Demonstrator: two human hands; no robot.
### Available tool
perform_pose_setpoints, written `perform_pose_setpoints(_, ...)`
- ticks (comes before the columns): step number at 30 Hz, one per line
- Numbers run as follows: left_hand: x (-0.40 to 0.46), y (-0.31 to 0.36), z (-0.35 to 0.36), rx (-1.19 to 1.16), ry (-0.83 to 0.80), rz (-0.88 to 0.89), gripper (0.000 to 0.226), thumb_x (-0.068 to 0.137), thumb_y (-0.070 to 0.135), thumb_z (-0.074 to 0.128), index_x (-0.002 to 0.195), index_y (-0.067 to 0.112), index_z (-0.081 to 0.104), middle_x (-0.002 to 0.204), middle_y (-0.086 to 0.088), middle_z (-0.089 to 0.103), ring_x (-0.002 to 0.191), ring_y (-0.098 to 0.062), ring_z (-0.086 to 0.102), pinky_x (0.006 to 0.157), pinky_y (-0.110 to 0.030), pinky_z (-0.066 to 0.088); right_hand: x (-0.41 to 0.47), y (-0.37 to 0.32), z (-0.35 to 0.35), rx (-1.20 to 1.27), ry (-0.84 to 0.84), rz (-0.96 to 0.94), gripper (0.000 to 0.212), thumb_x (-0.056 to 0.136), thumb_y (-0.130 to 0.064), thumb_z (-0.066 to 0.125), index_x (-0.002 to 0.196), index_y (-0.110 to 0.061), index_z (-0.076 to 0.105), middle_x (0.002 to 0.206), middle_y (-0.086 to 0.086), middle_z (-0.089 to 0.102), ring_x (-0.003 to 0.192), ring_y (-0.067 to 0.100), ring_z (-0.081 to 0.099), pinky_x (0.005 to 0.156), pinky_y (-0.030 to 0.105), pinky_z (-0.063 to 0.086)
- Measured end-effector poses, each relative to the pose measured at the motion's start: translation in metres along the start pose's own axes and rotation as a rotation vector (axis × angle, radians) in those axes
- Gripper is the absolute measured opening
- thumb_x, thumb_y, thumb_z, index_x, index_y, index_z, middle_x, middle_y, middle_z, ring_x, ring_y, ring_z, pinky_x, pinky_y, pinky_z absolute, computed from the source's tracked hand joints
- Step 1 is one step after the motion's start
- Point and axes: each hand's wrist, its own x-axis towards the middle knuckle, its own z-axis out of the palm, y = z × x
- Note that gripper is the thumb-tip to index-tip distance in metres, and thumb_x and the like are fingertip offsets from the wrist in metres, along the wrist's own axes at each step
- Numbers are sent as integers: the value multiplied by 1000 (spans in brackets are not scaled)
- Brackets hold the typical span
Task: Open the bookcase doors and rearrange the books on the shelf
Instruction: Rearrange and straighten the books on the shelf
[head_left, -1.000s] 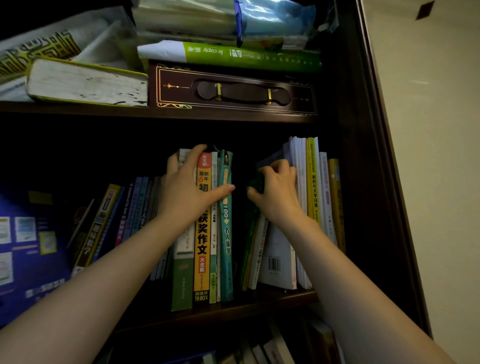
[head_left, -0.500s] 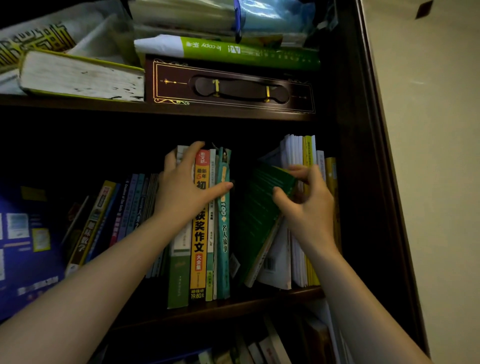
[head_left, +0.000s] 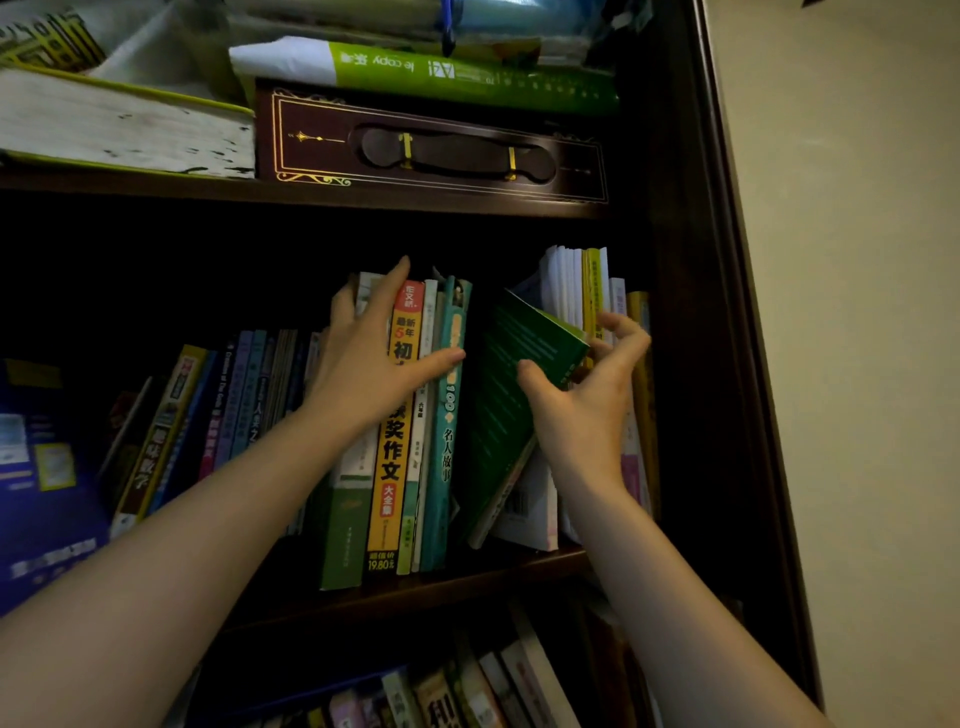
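Head view, what changed: the green book has tipped out from the row. A second ago it stood deep between its neighbours. Now its top leans left into the gap and its bottom sits on the middle shelf.
Head view, right hand: the right hand holds the top corner of the green book. The thumb is on the cover and the curled fingers reach round its top edge. A second ago this hand was pushed in among the book tops.
Head view, left hand: the left hand lies flat on the orange book and the books beside it. Its fingers are straight and it grips nothing. It has stayed in the same place and holds that bunch upright.
Head view, where the book is: on the middle shelf, toward its right end, between the teal book and the white books.
Head view, the doors: no door covers the shelves, so I think that part is done.
Head view, what it means: the green book looks loose now. I think it can be pulled out next and put in a new spot.
Head view, other things: a dark red box lies on the shelf above.
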Motion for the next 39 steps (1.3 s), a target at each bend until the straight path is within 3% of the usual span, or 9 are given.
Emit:
perform_pose_setpoints(3, -13, -1, 4, -26, -40, 33, 96, 75, 46, 73, 146, 46, 10, 157, -1, 4, 141, -21, 21, 109, -31, 24, -3, 1, 6, 2, -39, 55, 63, 81, -13, 72, 132, -27, 38, 110, -9, 59, 94, -4, 60, 76, 13, 51)
perform_pose_setpoints(8, -27, -2, 11, -38, 20, 55, 92, 77, 42, 73, 148, 42, 15, 158, 1, 1, 142, -14, 12, 105, -21, 15, -5, -3, 4, 34, 54, 91, 48, 81, -9, 71, 123, -22, 54, 103, -6, 65, 92, 2, 64, 81, 25, 55)
perform_pose_setpoints(13, -26, 1, 12, -33, -2, 41, 92, 77, 43, 72, 148, 42, 14, 159, -1, -1, 144, -19, 11, 112, -33, 20, -23, -24, -8, 83, 138, 23, 44, 81, -2, 70, 120, -17, 57, 97, -11, 64, 85, -8, 62, 67, 9, 49)
perform_pose_setpoints(20, -21, -8, 9, 95, -77, 32, 97, 71, 63, 69, 147, 45, 12, 159, -5, 10, 141, -34, 18, 111, -47, 22, -26, -57, -36, 92, 253, -31, 40, 80, -5, 70, 115, -22, 61, 96, 0, 69, 86, 6, 67, 73, 26, 56)
perform_pose_setpoints(22, -18, -7, 6, 88, -123, 72, 90, 75, 65, 62, 148, 40, 17, 156, -7, 23, 140, -32, 26, 110, -44, 25, -27, -63, -44, 51, 224, -46, 37, 80, -8, 71, 110, -27, 62, 92, -2, 69, 86, 12, 68, 75, 39, 58)
perform_pose_setpoints(24, -18, -1, 6, 17, -163, 71, 78, 83, 55, 61, 148, 34, 23, 153, -5, 30, 141, -27, 25, 111, -41, 27, -32, -68, -50, 22, 188, -51, 35, 80, -9, 71, 109, -27, 62, 92, -3, 69, 88, 14, 68, 76, 44, 58)
perform_pose_setpoints(30, -29, 1, -1, -209, -214, -15, 82, 75, 71, 52, 145, 42, 22, 159, 0, 13, 145, -17, 13, 113, -38, 18, -39, -84, -59, 55, 157, -38, 37, 80, -6, 71, 106, -31, 63, 94, 1, 70, 91, 22, 69, 77, 47, 57)
perform_pose_setpoints(35, -36, -8, -24, -308, -132, -12, 64, 89, 45, 53, 146, 36, 26, 154, 6, 25, 140, -11, 22, 104, -23, 21, -36, -115, -53, 176, 178, -35, 37, 79, -1, 71, 111, -17, 63, 96, 5, 70, 88, 24, 69, 76, 46, 58)
perform_pose_setpoints(39, -43, -22, -49, -322, -94, -53, 60, 89, 47, 50, 144, 37, 28, 149, 8, 32, 137, -11, 28, 104, -24, 25, -33, -132, -34, 321, 158, 14, 31, 79, 1, 70, 109, -6, 63, 96, 11, 70, 85, 29, 70, 69, 40, 58)
